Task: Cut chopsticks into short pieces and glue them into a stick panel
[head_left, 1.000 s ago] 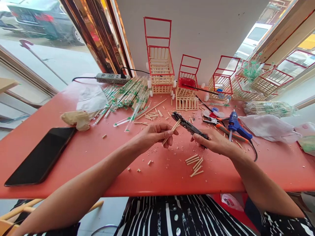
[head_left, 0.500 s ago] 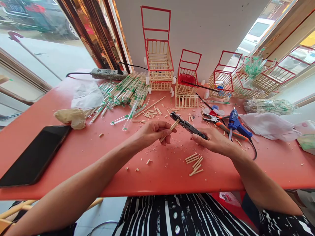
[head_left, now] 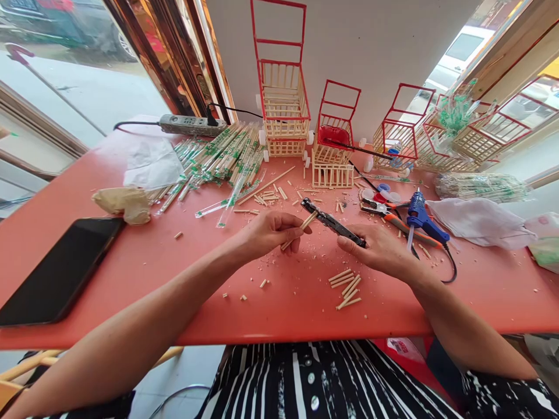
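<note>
My left hand [head_left: 282,233] is closed around a couple of thin wooden sticks [head_left: 310,220], which slant up to the right. Their upper ends meet the head of a black cutter [head_left: 332,222], a long narrow tool like pliers. Its handle end is wrapped by my right hand [head_left: 379,249]; part of the grip is hidden in the palm. Just below the hands lie several short cut sticks [head_left: 347,286] on the red table [head_left: 279,314]. Small offcuts [head_left: 262,283] and crumbs of wood are scattered around.
Stick-built carts with red trim [head_left: 286,105] stand along the back. Wrapped chopsticks [head_left: 227,154] lie in a heap at left, near a power strip [head_left: 190,125]. A black phone [head_left: 61,270] is at far left. At right are a blue glue gun [head_left: 420,218] and orange-handled pliers [head_left: 391,216].
The view has tilted slightly, so the table sits a little higher in the picture. Both hands keep nearly the same pose on the sticks and cutter.
</note>
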`<state>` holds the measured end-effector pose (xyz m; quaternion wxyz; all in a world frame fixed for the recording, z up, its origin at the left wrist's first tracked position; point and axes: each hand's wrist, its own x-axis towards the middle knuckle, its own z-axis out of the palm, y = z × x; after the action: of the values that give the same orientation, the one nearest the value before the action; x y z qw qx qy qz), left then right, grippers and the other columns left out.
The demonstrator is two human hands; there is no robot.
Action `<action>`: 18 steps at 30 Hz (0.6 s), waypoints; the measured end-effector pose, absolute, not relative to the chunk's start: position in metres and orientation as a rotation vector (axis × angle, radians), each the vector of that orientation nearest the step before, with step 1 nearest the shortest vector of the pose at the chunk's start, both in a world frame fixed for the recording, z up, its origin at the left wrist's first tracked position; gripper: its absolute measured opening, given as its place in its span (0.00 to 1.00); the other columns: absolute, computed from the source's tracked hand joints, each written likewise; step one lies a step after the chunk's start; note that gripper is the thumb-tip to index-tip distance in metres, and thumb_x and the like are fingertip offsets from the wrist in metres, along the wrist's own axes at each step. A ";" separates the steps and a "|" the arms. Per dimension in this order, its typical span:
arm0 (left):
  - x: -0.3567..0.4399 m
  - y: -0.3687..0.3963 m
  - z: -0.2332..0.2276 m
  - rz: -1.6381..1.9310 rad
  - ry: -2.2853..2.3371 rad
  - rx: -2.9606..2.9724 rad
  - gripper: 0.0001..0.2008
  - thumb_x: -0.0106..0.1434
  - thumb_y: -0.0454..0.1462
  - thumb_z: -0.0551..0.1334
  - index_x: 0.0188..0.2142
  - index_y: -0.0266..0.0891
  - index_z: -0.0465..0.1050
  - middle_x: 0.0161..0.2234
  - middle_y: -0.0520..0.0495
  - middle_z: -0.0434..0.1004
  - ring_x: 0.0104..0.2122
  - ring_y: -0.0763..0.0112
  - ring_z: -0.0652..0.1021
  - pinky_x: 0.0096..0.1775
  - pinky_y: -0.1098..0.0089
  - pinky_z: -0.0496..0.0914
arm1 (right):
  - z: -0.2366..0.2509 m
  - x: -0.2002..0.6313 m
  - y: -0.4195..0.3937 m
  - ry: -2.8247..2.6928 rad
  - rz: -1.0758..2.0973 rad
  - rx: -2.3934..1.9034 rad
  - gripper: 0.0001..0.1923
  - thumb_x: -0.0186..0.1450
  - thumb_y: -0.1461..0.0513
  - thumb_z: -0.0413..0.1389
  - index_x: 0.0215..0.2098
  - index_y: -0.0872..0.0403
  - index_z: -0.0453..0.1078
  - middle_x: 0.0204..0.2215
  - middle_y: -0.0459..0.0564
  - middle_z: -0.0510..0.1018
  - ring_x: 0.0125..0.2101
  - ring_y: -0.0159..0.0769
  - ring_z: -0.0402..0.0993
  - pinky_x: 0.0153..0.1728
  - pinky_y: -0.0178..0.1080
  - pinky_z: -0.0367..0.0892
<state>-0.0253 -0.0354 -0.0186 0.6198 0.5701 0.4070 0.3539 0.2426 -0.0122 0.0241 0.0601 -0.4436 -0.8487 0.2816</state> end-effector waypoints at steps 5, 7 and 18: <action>-0.026 -0.036 -0.013 0.776 0.979 1.348 0.14 0.62 0.42 0.69 0.41 0.31 0.81 0.21 0.50 0.78 0.21 0.74 0.74 0.26 0.73 0.67 | 0.020 0.243 -0.013 -2.584 0.756 -1.365 0.31 0.71 0.37 0.46 0.24 0.52 0.55 0.21 0.44 0.61 0.24 0.31 0.56 0.28 0.39 0.47; -0.026 -0.037 -0.013 0.770 0.983 1.346 0.14 0.62 0.41 0.68 0.41 0.31 0.81 0.21 0.49 0.78 0.21 0.74 0.74 0.27 0.73 0.67 | 0.018 0.243 -0.013 -2.581 0.749 -1.372 0.31 0.71 0.37 0.46 0.24 0.52 0.56 0.21 0.44 0.61 0.24 0.31 0.56 0.28 0.39 0.47; -0.027 -0.038 -0.011 0.794 0.969 1.346 0.12 0.62 0.42 0.69 0.39 0.33 0.81 0.21 0.49 0.78 0.21 0.72 0.76 0.25 0.73 0.69 | 0.007 0.242 -0.015 -2.557 0.626 -1.365 0.31 0.71 0.37 0.46 0.24 0.52 0.58 0.21 0.46 0.65 0.23 0.32 0.57 0.29 0.40 0.47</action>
<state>-0.0271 -0.0383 -0.0112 0.6062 0.5823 0.4192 0.3432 0.2421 -0.0149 0.0074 0.0878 -0.4586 -0.8590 0.2101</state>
